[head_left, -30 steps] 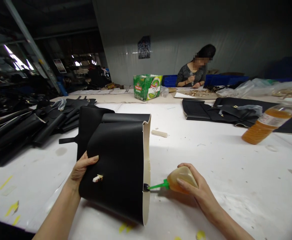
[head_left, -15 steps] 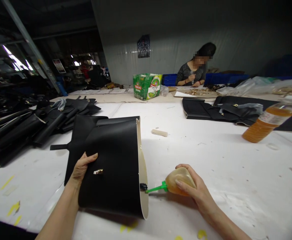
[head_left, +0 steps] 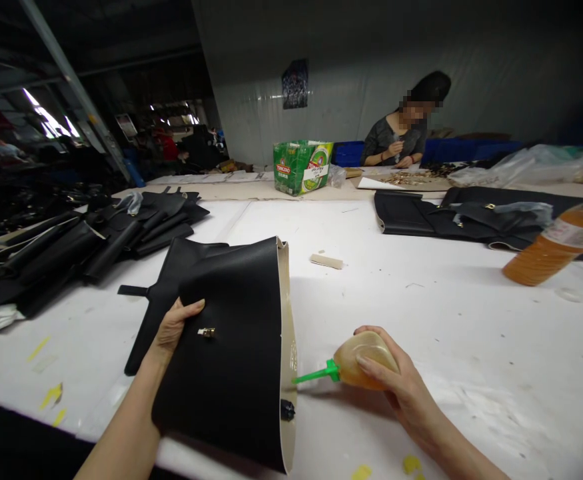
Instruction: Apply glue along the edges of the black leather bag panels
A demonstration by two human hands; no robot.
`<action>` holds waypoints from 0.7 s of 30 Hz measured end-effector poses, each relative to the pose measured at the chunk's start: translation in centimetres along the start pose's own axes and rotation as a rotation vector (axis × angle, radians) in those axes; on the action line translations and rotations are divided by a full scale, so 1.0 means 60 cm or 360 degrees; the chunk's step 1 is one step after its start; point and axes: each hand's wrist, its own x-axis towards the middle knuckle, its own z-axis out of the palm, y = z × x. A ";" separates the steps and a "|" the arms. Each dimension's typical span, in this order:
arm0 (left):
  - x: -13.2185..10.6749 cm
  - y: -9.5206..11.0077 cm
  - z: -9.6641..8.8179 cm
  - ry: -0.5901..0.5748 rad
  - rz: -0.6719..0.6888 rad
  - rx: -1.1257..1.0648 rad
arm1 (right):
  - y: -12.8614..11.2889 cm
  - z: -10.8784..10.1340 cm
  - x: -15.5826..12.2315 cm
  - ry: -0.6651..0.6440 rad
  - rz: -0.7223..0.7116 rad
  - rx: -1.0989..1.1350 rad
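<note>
Amber squeeze bottle (head_left: 358,353), wrapped by the fingers of the worker's right hand (head_left: 401,377); green nozzle (head_left: 317,375) at the pale open edge (head_left: 287,353) of a black leathery piece (head_left: 236,367), contact unclear. Left hand (head_left: 171,327) grips that piece, thumb on its face, other fingers hidden, over the white table (head_left: 421,267). Farther out: black pieces (head_left: 114,248) piled left, drink bottle (head_left: 544,260) right, green carton (head_left: 301,173) beyond.

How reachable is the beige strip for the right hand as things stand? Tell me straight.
Probably not to pick up: the right hand is wrapped around the green-nozzled squeeze bottle. The white tabletop between that hand and the beige strip looks free, though.
</note>
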 end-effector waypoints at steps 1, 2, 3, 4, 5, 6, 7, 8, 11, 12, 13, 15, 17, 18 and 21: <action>0.001 0.000 0.000 0.0009 0.0009 0.0001 | 0.002 0.000 -0.003 -0.0013 0.0013 -0.0007; 0.002 0.000 0.001 0.0016 0.0011 0.0003 | 0.004 0.001 -0.006 -0.0025 0.0023 -0.0025; 0.003 -0.001 0.001 0.0021 0.0005 0.0008 | 0.005 0.002 -0.009 -0.0037 0.0030 -0.0047; 0.004 -0.001 0.001 0.0025 -0.0003 0.0015 | 0.006 0.003 -0.012 -0.0053 0.0037 -0.0072; 0.004 -0.001 0.001 0.0030 -0.0008 0.0021 | 0.006 0.005 -0.015 -0.0071 0.0044 -0.0099; 0.004 -0.001 0.001 0.0034 -0.0008 0.0023 | 0.007 0.006 -0.018 -0.0088 0.0048 -0.0122; 0.004 -0.001 0.001 0.0039 -0.0002 0.0021 | 0.008 0.008 -0.021 -0.0108 0.0055 -0.0140; 0.004 0.000 0.001 0.0043 0.0006 0.0018 | 0.008 0.009 -0.023 -0.0133 0.0065 -0.0143; 0.002 0.000 0.003 0.0051 0.0013 0.0024 | 0.010 0.011 -0.029 -0.0211 0.0115 -0.0029; 0.002 0.001 0.004 0.0055 0.0011 0.0026 | 0.011 0.011 -0.030 -0.0227 0.0138 0.0031; 0.001 0.001 0.005 0.0056 0.0008 0.0026 | 0.011 0.010 -0.030 -0.0224 0.0159 0.0083; 0.001 0.002 0.007 0.0048 0.0008 0.0019 | 0.009 0.009 -0.029 -0.0151 0.0167 0.0131; 0.001 0.003 0.010 0.0030 0.0009 0.0015 | 0.006 0.006 -0.026 -0.0046 0.0132 0.0132; 0.001 0.004 0.010 0.0027 0.0012 0.0015 | 0.004 0.005 -0.026 -0.0017 0.0111 0.0131; 0.001 0.006 0.013 0.0033 0.0025 0.0021 | 0.002 0.002 -0.028 -0.0089 0.0084 0.0103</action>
